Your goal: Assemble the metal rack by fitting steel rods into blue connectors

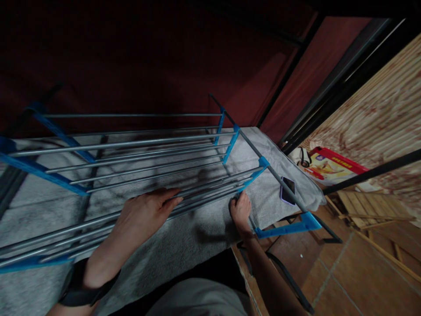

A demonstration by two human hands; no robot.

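Observation:
A rack of grey metal rods (154, 141) with blue plastic brackets (232, 145) lies on a grey towel-like cloth (210, 232). It looks like a shoe rack. My left hand (143, 215), with a black band on the wrist, is closed over the rods of the tier nearest me, thumb and forefinger along the top rod; its other fingers are hidden. My right hand (241, 208) is curled at the lower end of that tier's right blue bracket (253, 177). Another blue bracket (289, 226), without rods, sits on the right side frame (283, 182).
A phone (288, 191) lies on the cloth beyond the side frame. A red and yellow package (335, 166) and a wooden slatted piece (375, 208) are at the right, near the tiled floor (348, 267). A dark red wall or panel (148, 66) stands behind the rack.

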